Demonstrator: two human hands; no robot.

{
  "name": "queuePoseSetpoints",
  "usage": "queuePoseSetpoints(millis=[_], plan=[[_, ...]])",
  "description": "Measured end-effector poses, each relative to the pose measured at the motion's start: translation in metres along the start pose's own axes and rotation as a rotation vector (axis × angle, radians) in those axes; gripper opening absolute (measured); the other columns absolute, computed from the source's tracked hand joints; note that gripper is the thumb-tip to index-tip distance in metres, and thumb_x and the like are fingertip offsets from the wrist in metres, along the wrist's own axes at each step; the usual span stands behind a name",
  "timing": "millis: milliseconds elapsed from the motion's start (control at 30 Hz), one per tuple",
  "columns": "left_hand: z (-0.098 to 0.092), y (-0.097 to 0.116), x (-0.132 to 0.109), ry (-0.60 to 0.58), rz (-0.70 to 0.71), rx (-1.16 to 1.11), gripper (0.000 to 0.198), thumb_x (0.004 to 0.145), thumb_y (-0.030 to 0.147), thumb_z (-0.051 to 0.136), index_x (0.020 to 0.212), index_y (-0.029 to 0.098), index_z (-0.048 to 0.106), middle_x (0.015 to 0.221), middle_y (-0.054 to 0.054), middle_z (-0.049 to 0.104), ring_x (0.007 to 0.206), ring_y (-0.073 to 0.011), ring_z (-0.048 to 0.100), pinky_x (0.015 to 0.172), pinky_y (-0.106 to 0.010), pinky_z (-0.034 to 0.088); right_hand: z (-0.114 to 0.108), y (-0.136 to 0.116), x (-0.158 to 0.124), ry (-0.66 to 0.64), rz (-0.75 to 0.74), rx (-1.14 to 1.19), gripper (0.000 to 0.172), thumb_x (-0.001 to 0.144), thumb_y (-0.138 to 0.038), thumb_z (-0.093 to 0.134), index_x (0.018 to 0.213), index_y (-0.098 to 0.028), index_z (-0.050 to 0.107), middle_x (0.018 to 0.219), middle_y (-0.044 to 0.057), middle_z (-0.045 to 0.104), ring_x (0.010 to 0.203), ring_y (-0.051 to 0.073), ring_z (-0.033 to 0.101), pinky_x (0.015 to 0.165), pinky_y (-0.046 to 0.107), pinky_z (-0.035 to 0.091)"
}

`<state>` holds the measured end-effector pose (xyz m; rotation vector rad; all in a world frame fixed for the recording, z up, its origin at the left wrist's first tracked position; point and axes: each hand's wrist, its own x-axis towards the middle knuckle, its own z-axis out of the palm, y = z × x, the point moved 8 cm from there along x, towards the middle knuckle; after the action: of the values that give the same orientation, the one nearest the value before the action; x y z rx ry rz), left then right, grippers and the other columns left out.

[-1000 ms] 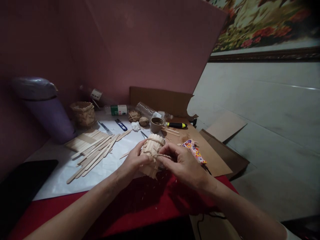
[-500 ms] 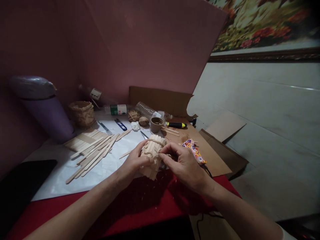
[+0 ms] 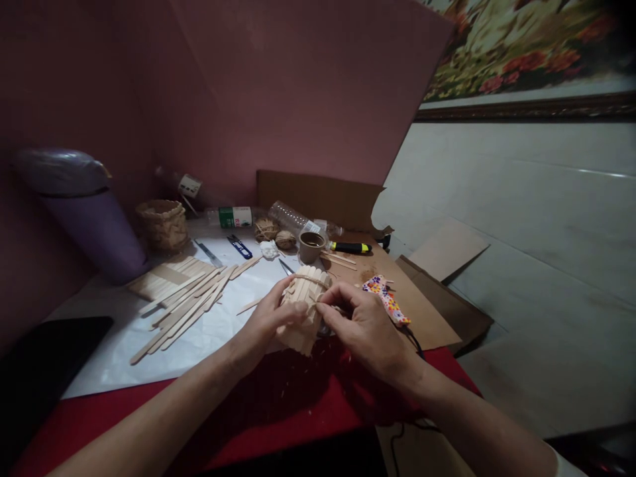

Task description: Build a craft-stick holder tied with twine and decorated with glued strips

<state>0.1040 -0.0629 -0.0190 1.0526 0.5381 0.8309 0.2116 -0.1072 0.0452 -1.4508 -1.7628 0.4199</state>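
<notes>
My left hand [image 3: 271, 318] grips a small craft-stick cup [image 3: 309, 291] from its left side, thumb across the front. The cup is tilted, its rounded stick tips pointing away from me. A band of twine rings its upper part, and pale, rough pieces cover its lower side. Against the cup's right side, my right hand [image 3: 362, 324] has thumb and forefinger pinched together; whatever lies between them is too small to name. Behind the right hand rests a glue gun [image 3: 387, 301] with a flowered body, partly hidden.
Loose craft sticks [image 3: 191, 308] are spread on white paper [image 3: 119, 364] at left. Beyond them lie thread snips [image 3: 239, 247], a craft knife [image 3: 209, 254], twine balls [image 3: 285, 240], a small pot [image 3: 312, 247] and a yellow-black cutter [image 3: 350, 248]. A purple tumbler [image 3: 97, 225] stands far left.
The left thumb has shifted slightly up the cup's front. The right hand's pinch stays at nearly the same spot, and the cup has barely moved.
</notes>
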Motion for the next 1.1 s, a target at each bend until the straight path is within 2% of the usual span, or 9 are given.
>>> queuePoseSetpoints(millis=[133, 200, 333, 500, 633, 800, 933, 1100], plan=[[0.003, 0.001, -0.002, 0.013, -0.011, -0.043, 0.051, 0.084, 0.044, 0.053, 0.128, 0.021, 0.046, 0.112, -0.01, 0.063, 0.094, -0.0266, 0.063, 0.077, -0.036, 0.049, -0.001, 0.002, 0.0, 0.007, 0.02, 0.027, 0.009, 0.082, -0.016, 0.054, 0.073, -0.017, 0.058, 0.068, 0.0, 0.061, 0.061, 0.011, 0.055, 0.058, 0.023, 0.041], [0.0, 0.0, 0.0, 0.042, 0.0, -0.002, 0.055, 0.08, 0.046, 0.058, 0.127, 0.02, 0.046, 0.112, -0.01, 0.063, 0.093, -0.0262, 0.063, 0.075, -0.035, 0.049, 0.0, 0.003, 0.0, 0.006, 0.035, 0.041, 0.009, 0.082, -0.016, 0.054, 0.073, -0.017, 0.058, 0.068, 0.0, 0.061, 0.061, 0.011, 0.054, 0.057, 0.023, 0.041], [-0.011, -0.001, 0.005, 0.117, 0.048, 0.14, 0.075, 0.065, 0.042, 0.075, 0.127, 0.017, 0.043, 0.109, -0.012, 0.063, 0.095, -0.0271, 0.061, 0.077, -0.034, 0.049, 0.004, 0.004, -0.001, -0.007, 0.051, 0.073, 0.008, 0.081, -0.016, 0.055, 0.073, -0.017, 0.058, 0.067, 0.0, 0.061, 0.061, 0.011, 0.055, 0.056, 0.023, 0.041], [-0.019, 0.0, 0.006, 0.161, 0.076, 0.248, 0.07, 0.064, 0.039, 0.075, 0.123, 0.017, 0.045, 0.099, -0.011, 0.065, 0.089, -0.0268, 0.062, 0.073, -0.035, 0.05, 0.009, 0.005, 0.0, -0.012, 0.07, 0.08, 0.007, 0.08, -0.017, 0.055, 0.073, -0.017, 0.057, 0.069, 0.001, 0.061, 0.064, 0.013, 0.056, 0.059, 0.025, 0.043], [-0.021, -0.001, 0.005, 0.177, 0.07, 0.163, 0.062, 0.067, 0.034, 0.073, 0.12, 0.018, 0.047, 0.101, -0.01, 0.065, 0.085, -0.0247, 0.064, 0.072, -0.034, 0.05, 0.013, 0.01, -0.001, -0.004, 0.078, 0.171, 0.004, 0.081, -0.021, 0.058, 0.08, -0.018, 0.055, 0.074, 0.0, 0.06, 0.064, 0.012, 0.054, 0.057, 0.024, 0.043], [-0.016, -0.005, 0.003, 0.137, -0.012, -0.043, 0.04, 0.073, 0.031, 0.065, 0.109, 0.016, 0.053, 0.089, -0.008, 0.065, 0.074, -0.0219, 0.063, 0.065, -0.032, 0.051, 0.011, 0.013, -0.007, 0.029, 0.066, 0.3, 0.016, 0.08, -0.019, 0.06, 0.094, -0.02, 0.053, 0.078, -0.001, 0.058, 0.066, 0.011, 0.053, 0.058, 0.023, 0.045], [-0.014, -0.005, 0.003, 0.124, -0.054, -0.109, 0.031, 0.076, 0.032, 0.062, 0.102, 0.015, 0.057, 0.083, -0.007, 0.063, 0.073, -0.0213, 0.062, 0.063, -0.032, 0.052, 0.005, 0.012, -0.007, 0.088, 0.036, 0.309, 0.015, 0.082, -0.02, 0.058, 0.095, -0.02, 0.054, 0.076, -0.001, 0.056, 0.066, 0.011, 0.052, 0.058, 0.024, 0.044], [-0.013, -0.005, 0.001, 0.105, -0.048, -0.138, 0.029, 0.076, 0.031, 0.062, 0.101, 0.015, 0.058, 0.081, -0.006, 0.063, 0.07, -0.0204, 0.06, 0.061, -0.033, 0.052, 0.005, 0.006, -0.004, 0.083, -0.008, 0.241, 0.012, 0.084, -0.023, 0.057, 0.095, -0.02, 0.055, 0.075, -0.002, 0.055, 0.065, 0.011, 0.052, 0.057, 0.024, 0.043]])
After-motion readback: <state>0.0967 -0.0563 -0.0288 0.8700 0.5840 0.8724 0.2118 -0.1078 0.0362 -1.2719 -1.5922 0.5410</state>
